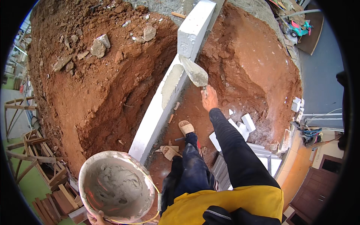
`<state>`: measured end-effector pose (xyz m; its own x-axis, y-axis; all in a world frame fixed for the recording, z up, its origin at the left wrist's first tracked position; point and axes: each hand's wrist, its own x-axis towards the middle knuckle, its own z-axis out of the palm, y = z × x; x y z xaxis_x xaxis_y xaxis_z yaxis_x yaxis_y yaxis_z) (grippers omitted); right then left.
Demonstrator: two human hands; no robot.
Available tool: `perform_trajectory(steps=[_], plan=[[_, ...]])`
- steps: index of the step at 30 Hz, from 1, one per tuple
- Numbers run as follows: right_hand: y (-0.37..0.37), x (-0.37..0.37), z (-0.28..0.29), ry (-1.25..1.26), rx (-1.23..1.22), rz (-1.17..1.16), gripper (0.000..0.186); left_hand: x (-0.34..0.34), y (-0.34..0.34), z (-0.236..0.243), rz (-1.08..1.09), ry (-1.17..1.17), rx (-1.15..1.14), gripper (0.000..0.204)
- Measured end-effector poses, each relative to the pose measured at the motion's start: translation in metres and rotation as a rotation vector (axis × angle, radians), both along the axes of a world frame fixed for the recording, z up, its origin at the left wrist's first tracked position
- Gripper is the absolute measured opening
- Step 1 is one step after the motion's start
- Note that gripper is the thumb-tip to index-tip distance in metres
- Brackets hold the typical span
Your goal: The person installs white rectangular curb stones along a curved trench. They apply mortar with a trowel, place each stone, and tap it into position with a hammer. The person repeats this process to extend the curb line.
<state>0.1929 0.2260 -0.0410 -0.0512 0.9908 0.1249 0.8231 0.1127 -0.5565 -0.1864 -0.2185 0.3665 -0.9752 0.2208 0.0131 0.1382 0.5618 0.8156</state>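
My right hand (210, 99) is closed round the handle of a pointed trowel (195, 72). The blade reaches over the white block wall (145, 135), its tip close to the end of a taller white block (192, 32). Along the wall's top, left of the trowel, lies a patch of wet grey mortar (171, 85). At the lower left my left hand (96, 217) grips the rim of a bucket (85, 170), with its thumb over the edge. Grey mortar (119, 183) sits inside the bucket, and the hand's other fingers are mostly hidden.
Red soil banks (101, 101) rise on both sides of the wall. Loose white blocks (247, 123) and a stack of grey-white blocks (223, 168) lie right of my legs. Timber planks (52, 204) are piled at the lower left. Stones (98, 48) dot the upper left slope.
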Motion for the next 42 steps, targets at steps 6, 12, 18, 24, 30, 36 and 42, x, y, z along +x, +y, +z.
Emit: perform_trajectory(steps=[6,12,18,24,30,36,42], plan=[[0.031,-0.028,-0.012,-0.155,-0.032,0.005,0.038,0.003,-0.003,-0.001,-0.076,0.051,0.045,0.018],[-0.101,0.043,0.051,-0.195,-0.186,-0.034,0.040,-0.013,-0.015,-0.009,-0.100,-0.039,0.180,0.009],[-0.209,-0.015,0.237,0.221,-0.344,0.436,0.037,-0.022,-0.040,-0.023,-0.148,-0.048,0.301,0.027],[-0.255,-0.146,0.362,-0.104,-0.225,1.128,0.035,-0.018,-0.036,-0.009,-0.203,0.053,0.328,0.028],[-0.279,-0.183,0.387,-0.526,-0.205,1.554,0.042,-0.022,-0.040,-0.020,-0.173,0.093,0.484,0.020],[-0.284,-0.197,0.374,-0.415,-1.315,1.411,0.064,-0.031,-0.053,-0.061,-0.185,0.204,0.390,0.014],[-0.297,-0.195,0.360,0.034,-1.850,1.052,0.058,-0.027,-0.075,-0.058,-0.085,0.042,0.394,0.017]])
